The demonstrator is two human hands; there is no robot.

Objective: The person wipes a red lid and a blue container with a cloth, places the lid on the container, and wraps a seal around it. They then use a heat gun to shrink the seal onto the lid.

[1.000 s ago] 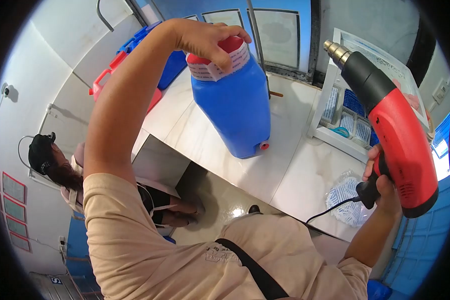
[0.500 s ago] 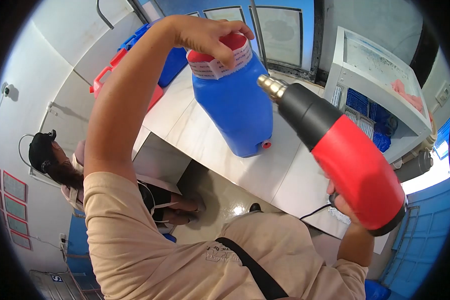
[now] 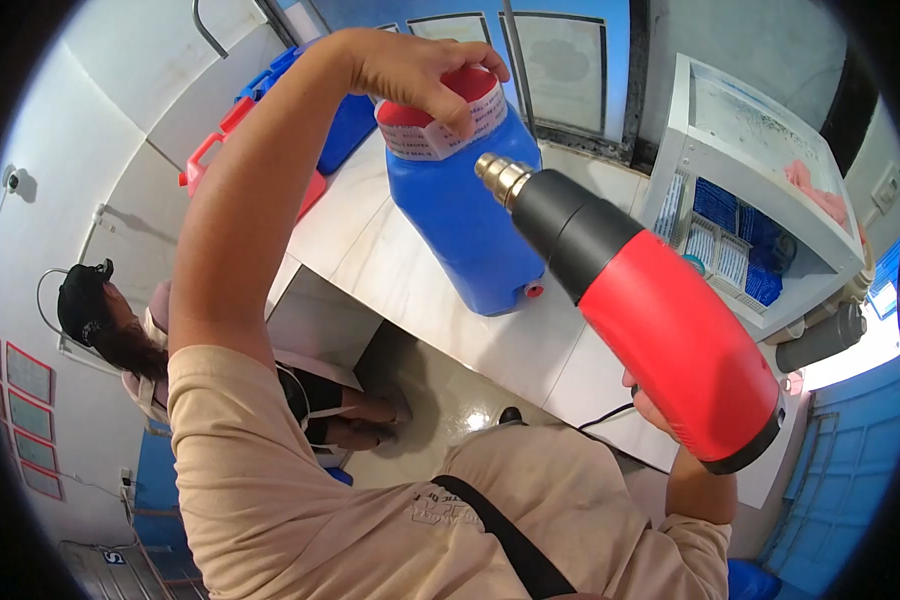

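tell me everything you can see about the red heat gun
The heat gun has a glossy red plastic body, a black front section and a stepped metal nozzle. It is held up over the white counter, tilted, nozzle aimed up-left at the white printed band under the red cap of the blue jug, close to it. The right hand, mostly hidden behind the body, grips it from below. A black cord trails from the hand.
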